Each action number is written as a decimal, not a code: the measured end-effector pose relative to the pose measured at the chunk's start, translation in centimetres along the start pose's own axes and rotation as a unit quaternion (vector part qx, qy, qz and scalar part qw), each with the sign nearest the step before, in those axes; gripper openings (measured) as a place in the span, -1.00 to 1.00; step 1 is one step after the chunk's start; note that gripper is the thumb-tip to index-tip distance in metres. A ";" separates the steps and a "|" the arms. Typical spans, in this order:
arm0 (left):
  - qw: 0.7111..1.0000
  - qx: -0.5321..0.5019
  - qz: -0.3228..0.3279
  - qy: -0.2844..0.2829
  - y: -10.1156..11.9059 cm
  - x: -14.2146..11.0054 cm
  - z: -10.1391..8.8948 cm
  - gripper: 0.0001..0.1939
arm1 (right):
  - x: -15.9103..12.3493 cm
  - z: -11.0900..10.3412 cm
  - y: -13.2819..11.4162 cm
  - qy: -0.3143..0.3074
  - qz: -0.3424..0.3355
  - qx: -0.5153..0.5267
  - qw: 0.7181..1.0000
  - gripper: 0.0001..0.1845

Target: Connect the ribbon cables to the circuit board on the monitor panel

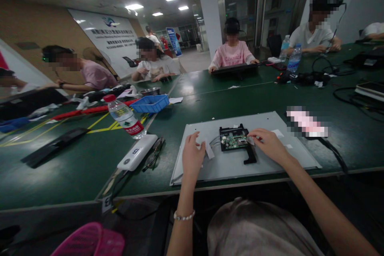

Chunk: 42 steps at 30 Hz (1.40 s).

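A grey metal panel [270,156] lies flat on the green table before me. On it sits a small green circuit board [234,139] in a black frame, with thin wires running off to its left. My left hand [192,156] rests on the panel left of the board, fingers curled over a strip of white tape [209,150]. My right hand [267,144] is at the board's right edge, fingertips pinched together on something small that I cannot make out.
A water bottle [126,118], a white power bank [137,152] and glasses [153,156] lie to the left. A blue tray [150,103] sits further back. Black cables [333,152] run at the right. Several people work around the table. A pink basket [90,242] is below the edge.
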<state>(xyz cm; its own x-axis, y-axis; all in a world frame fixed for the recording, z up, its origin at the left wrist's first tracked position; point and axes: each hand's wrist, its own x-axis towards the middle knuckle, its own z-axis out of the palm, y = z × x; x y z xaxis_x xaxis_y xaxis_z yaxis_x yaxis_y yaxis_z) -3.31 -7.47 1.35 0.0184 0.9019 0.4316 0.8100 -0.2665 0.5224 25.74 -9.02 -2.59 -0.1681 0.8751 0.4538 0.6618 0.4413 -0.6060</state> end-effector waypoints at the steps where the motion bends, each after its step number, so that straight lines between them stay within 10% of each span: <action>1: 1.000 0.023 0.017 0.012 0.4 -0.4 -0.1 -0.69 | 0.0 0.0 0.0 -0.002 -0.001 -0.004 1.000 -0.75; 12: 0.984 0.135 0.044 -0.107 0.3 -3.2 1.7 -0.67 | -0.3 -0.2 -0.1 -0.016 0.003 -0.022 1.000 -0.75; 42: 0.986 0.070 0.140 -0.050 0.9 -4.7 0.2 -0.61 | -0.6 0.4 0.6 -0.024 0.059 0.027 0.998 -0.73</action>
<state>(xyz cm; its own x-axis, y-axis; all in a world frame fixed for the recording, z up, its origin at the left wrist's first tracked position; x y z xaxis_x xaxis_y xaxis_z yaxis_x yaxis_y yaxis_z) -2.52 -11.87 -0.33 0.3059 0.8302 0.4660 0.8378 -0.4673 0.2825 25.94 -9.17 -3.53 -0.1270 0.9297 0.3459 0.6394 0.3433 -0.6880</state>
